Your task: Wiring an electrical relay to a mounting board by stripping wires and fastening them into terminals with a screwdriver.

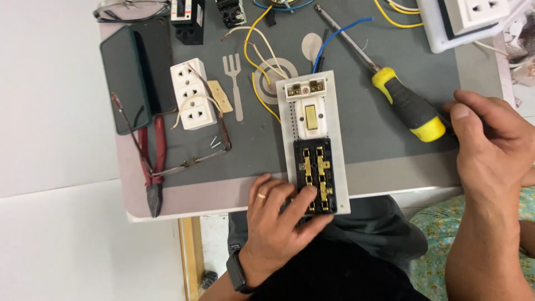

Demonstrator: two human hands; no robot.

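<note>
Board (pixel 341 139) sits centre frame on mat, black socket block (pixel 316 174) at its lower end, switch (pixel 311 117) above. Left hand (pixel 278 223) pins block, fingers spread over brass contacts. Right hand (pixel 490 145), right edge, fingers curled near screwdriver (pixel 409 106) handle; can't tell if gripping. Risk, imo: board overhangs table edge, press too hard and it tips; loose yellow wires (pixel 259 83) could snag.

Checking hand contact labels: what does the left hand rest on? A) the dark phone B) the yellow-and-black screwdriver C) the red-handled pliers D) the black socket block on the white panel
D: the left hand lies with its fingers on the lower end of the black socket block mounted on the white panel, while the yellow-and-black screwdriver lies by the right hand.
</note>
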